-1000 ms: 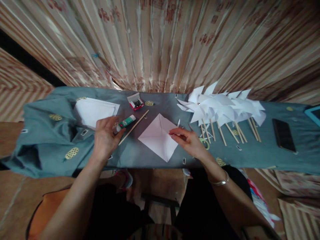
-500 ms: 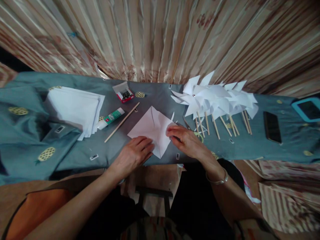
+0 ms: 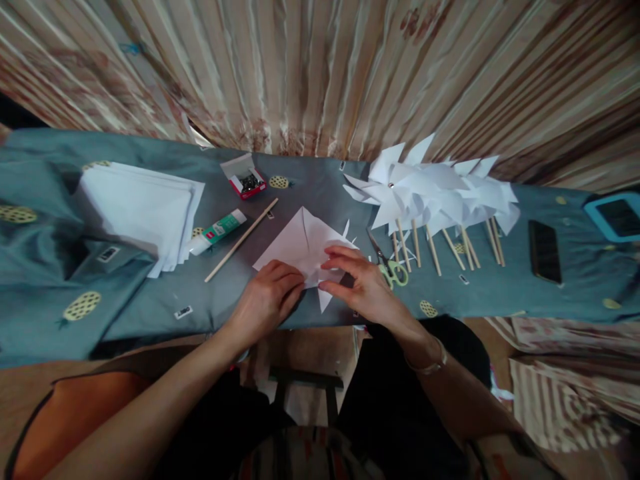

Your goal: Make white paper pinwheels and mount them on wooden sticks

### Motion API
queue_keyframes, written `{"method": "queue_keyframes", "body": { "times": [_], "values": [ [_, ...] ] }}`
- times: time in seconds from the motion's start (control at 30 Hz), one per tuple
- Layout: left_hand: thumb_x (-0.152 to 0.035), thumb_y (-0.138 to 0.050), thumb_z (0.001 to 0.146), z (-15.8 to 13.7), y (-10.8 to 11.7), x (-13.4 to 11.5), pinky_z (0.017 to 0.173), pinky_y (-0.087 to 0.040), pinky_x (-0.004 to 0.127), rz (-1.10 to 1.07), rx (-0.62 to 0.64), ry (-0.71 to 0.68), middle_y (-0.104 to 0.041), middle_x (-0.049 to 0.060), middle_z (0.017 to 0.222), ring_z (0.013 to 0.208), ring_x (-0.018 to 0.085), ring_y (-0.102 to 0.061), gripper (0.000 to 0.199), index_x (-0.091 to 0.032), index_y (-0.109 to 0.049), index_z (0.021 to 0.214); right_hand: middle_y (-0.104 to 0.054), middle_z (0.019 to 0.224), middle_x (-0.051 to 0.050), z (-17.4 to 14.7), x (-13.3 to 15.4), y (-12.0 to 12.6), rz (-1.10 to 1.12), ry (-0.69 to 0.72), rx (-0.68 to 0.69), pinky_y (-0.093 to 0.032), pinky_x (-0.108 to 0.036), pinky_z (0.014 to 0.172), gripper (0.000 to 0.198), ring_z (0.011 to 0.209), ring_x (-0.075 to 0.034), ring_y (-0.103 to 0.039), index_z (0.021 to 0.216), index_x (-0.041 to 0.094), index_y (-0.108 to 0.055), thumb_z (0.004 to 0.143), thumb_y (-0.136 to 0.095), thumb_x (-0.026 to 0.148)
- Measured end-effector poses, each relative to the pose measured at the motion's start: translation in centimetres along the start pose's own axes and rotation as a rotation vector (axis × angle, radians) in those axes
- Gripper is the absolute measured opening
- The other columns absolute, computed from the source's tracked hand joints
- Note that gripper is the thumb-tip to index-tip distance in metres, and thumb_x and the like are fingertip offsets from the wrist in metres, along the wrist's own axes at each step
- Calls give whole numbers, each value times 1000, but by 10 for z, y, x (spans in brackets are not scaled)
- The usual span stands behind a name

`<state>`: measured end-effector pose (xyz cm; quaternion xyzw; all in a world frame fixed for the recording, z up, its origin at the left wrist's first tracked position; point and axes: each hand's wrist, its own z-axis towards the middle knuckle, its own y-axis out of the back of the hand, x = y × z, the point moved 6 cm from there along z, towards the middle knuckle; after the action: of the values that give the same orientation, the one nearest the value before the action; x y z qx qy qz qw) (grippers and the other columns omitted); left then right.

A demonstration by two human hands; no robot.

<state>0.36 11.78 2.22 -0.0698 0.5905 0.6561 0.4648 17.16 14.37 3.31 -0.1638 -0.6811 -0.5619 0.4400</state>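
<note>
A white paper square [image 3: 295, 241] with cuts running in from its corners lies turned like a diamond on the table in front of me. My left hand [image 3: 273, 293] pinches its lower left edge, fingers closed and partly hiding the paper. Over the right side of the sheet, my right hand [image 3: 363, 283] has its thumb and fingers apart, the tips at the paper near its middle. One cut point hangs below the right thumb. Green-handled scissors [image 3: 393, 272] lie just beyond my right hand, beside some thin paper scraps.
Several white paper pinwheels on sticks [image 3: 440, 193] lie at the back right, with a phone [image 3: 545, 252] further right. A wooden stick [image 3: 240, 241], a glue tube [image 3: 220, 230], a red box of pins [image 3: 245, 180] and a paper stack [image 3: 140, 207] are to the left.
My right hand has moved left and inward from the paper's right corner, and its thumb and fingers have spread. The scissors show more fully. My left hand stays at the lower left edge.
</note>
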Motion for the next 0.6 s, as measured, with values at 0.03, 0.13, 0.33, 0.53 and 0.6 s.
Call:
{"method": "queue_keyframes", "body": {
  "times": [0.03, 0.13, 0.33, 0.53, 0.6],
  "values": [
    [-19, -53, 93, 1, 0, 0, 80, -55, 37, 0, -4, 4, -71, 10, 94, 89, 21, -61, 18, -14, -70, 94, -61, 130, -9, 1, -1, -4, 39, -26, -45, -40, -47, 110, 17, 126, -25, -53, 95, 24, -71, 78, -74, 28],
    [-19, -54, 93, 2, 1, 0, 80, -54, 36, -7, -29, 8, -69, 9, 94, 88, 21, -60, 16, -14, -69, 90, -59, 131, -7, 2, -5, -17, 142, -76, -113, -44, -44, 107, 4, 118, -22, -58, 85, 24, -71, 81, -71, 25],
    [-24, -57, 93, -2, 3, 3, 80, -54, 33, -41, -79, 66, -68, 8, 95, 90, 19, -62, 14, -16, -68, 98, -59, 130, -7, 2, -10, -22, 181, -111, -151, -47, -43, 103, 6, 113, -21, -59, 78, 23, -69, 83, -66, 21],
    [-26, -55, 94, -3, 2, 5, 78, -54, 32, -66, -70, 94, -68, 7, 92, 87, 19, -63, 16, -18, -68, 97, -57, 134, -6, 3, -6, -24, 187, -103, -150, -46, -44, 103, 2, 114, -22, -59, 80, 23, -70, 81, -69, 24],
    [-28, -56, 93, -3, 3, 5, 78, -54, 33, -69, -64, 118, -68, 7, 92, 87, 19, -63, 18, -17, -67, 104, -56, 135, -6, 4, -7, -25, 166, -100, -162, -46, -44, 103, 3, 116, -22, -57, 79, 23, -69, 82, -68, 22]
  ]
}}
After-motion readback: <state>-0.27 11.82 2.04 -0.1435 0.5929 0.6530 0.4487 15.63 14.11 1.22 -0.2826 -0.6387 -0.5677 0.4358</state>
